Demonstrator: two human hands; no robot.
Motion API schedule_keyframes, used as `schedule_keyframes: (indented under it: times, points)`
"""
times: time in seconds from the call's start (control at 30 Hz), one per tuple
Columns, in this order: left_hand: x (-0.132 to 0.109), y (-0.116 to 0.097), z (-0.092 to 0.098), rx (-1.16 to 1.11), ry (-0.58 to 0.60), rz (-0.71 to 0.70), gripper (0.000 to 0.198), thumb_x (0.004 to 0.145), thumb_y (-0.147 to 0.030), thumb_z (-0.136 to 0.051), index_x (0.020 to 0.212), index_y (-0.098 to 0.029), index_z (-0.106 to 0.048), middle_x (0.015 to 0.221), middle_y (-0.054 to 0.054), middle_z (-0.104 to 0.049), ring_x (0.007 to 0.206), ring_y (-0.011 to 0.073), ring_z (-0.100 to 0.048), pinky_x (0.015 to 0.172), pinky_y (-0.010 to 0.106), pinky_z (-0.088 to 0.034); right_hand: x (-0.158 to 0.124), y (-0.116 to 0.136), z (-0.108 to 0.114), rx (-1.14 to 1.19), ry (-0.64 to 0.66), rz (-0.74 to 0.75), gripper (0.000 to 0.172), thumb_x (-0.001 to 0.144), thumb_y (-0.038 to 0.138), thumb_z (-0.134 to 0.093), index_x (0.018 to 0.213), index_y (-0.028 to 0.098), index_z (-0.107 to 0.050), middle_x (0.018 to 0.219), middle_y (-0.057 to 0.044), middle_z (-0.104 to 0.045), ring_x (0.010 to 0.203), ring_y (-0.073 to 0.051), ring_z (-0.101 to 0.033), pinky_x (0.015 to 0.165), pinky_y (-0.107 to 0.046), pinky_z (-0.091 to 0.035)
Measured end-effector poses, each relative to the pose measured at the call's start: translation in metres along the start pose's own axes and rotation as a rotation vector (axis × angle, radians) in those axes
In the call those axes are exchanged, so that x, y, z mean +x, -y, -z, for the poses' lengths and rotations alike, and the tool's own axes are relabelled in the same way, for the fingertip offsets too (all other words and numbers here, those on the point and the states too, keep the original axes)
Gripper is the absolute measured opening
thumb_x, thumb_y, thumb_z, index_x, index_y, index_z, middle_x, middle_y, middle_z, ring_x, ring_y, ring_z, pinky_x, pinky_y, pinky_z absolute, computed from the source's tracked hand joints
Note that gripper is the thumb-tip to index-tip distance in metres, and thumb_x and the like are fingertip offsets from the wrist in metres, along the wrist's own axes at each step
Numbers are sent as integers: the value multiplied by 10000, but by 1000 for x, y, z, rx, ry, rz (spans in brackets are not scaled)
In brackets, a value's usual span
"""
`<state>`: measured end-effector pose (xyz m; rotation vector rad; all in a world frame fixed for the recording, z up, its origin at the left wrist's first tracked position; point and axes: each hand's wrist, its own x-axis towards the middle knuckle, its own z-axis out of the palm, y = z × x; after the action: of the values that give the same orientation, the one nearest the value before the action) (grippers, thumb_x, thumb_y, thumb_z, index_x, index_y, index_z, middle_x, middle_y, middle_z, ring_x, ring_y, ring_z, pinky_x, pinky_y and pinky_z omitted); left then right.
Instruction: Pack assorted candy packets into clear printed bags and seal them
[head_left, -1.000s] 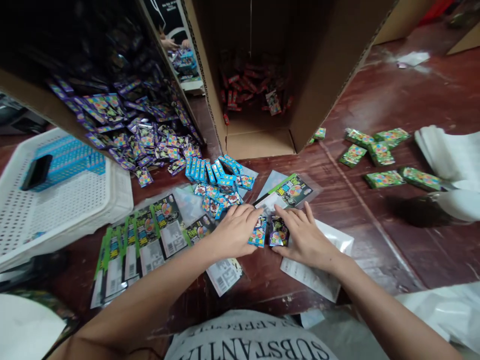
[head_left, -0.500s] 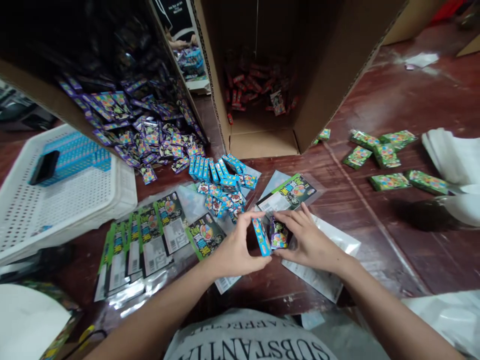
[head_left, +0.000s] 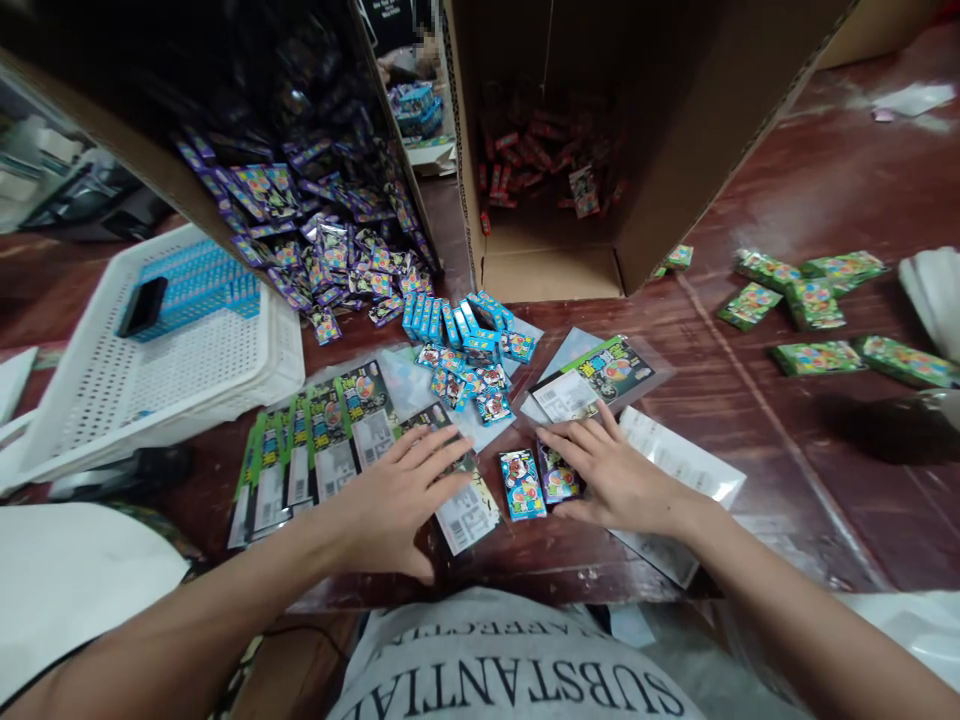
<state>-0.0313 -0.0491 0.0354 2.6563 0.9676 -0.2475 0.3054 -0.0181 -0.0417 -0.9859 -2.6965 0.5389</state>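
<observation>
On the table in front of me a small blue candy box (head_left: 523, 485) lies flat, with a purple candy box (head_left: 558, 474) close against its right side. My right hand (head_left: 619, 470) has its fingers at the purple box's far edge and its thumb at the near edge, covering part of it. Fingers spread, my left hand (head_left: 401, 495) reaches over a clear bag with a printed header card (head_left: 466, 512) and holds nothing. Several more header-card bags (head_left: 330, 430) lie overlapped to the left. Beyond my hands is a pile of blue candy boxes (head_left: 469, 350).
Purple boxes (head_left: 330, 250) spill from a carton at the left; another carton (head_left: 551, 275) holds red boxes (head_left: 525, 150). A white basket (head_left: 285, 350) carries blue boxes and a phone (head_left: 143, 306). Green boxes (head_left: 814, 300) lie right. Another bag (head_left: 592, 378) lies beyond my right hand.
My left hand has let go of the blue box and moved left over the bag. That box, held on edge before, now lies flat beside the purple one. The view has shifted slightly.
</observation>
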Motion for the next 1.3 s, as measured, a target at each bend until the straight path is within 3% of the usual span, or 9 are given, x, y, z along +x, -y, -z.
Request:
schedule_keyframes:
  times: [0.1,0.2,0.4,0.5,0.6,0.77,1.0,1.2,1.3]
  points:
    - [-7,6,-5,39,79,-111,974,700,-277,-779,1557,-256,-317,1683,59,-270,1561,304,-185,1270,536,9,4,3,-6,17,9,68,1235,771,804,-624,1642,171,-20,1553,-212,-438,1341,-426,-470,1179,-744,-106]
    - [1,6,-6,46,87,-159,874,737,-99,-636,1546,-246,-338,1627,52,-389,1547,262,-228,1267,514,-1,9,7,-13,35,17,74,1211,783,780,-640,1645,212,-7,1519,-169,-504,1292,-403,-501,1200,-709,-107]
    - [11,-6,-12,37,-21,-109,705,772,-338,-761,1421,-214,-514,1297,138,-592,1315,342,-478,1176,527,-263,13,16,-15,79,-36,27,937,830,592,-713,1597,276,-277,1327,-91,-659,1142,-351,-558,1192,-717,-92]
    - [4,-13,-24,32,-139,114,940,665,-574,-846,1443,-187,-485,1263,156,-566,1164,364,-525,1041,526,-395,3,15,3,101,-177,-48,914,798,566,-743,1566,311,-318,1322,-81,-649,1146,-356,-572,1176,-738,-104]
    - [1,-21,-34,8,-276,329,1104,570,-651,-879,1466,-177,-441,1297,164,-535,1163,374,-501,1011,532,-401,-10,19,24,252,-238,-82,981,775,553,-768,1576,303,-259,1376,-103,-602,1243,-371,-554,1186,-712,-147]
    - [16,-33,-37,-102,-338,355,1084,592,-656,-862,1471,-220,-401,1331,130,-542,1181,360,-483,1025,546,-373,-11,30,34,249,-43,13,951,741,529,-791,1546,310,-335,1287,-88,-636,1168,-348,-567,1195,-709,-134]
    - [38,-44,-44,-255,-351,388,957,690,-431,-824,1504,-227,-365,1358,122,-506,1235,349,-457,1051,524,-393,3,30,22,-28,-109,-32,929,839,517,-693,1609,310,-216,1274,-63,-671,1101,-363,-540,1197,-724,-64]
    - [48,-36,-48,-301,-322,270,897,705,-341,-758,1511,-230,-381,1389,107,-527,1257,328,-469,1087,509,-368,-4,30,13,38,-81,-35,936,809,486,-724,1590,269,-256,1239,-72,-680,1122,-354,-549,1223,-687,-42]
    - [53,-33,-45,-303,-317,252,880,716,-353,-755,1506,-227,-390,1421,113,-525,1289,326,-462,1101,510,-355,-6,27,6,62,-87,-33,1032,819,578,-725,1615,238,-163,1320,-114,-640,1192,-365,-549,1226,-682,-45]
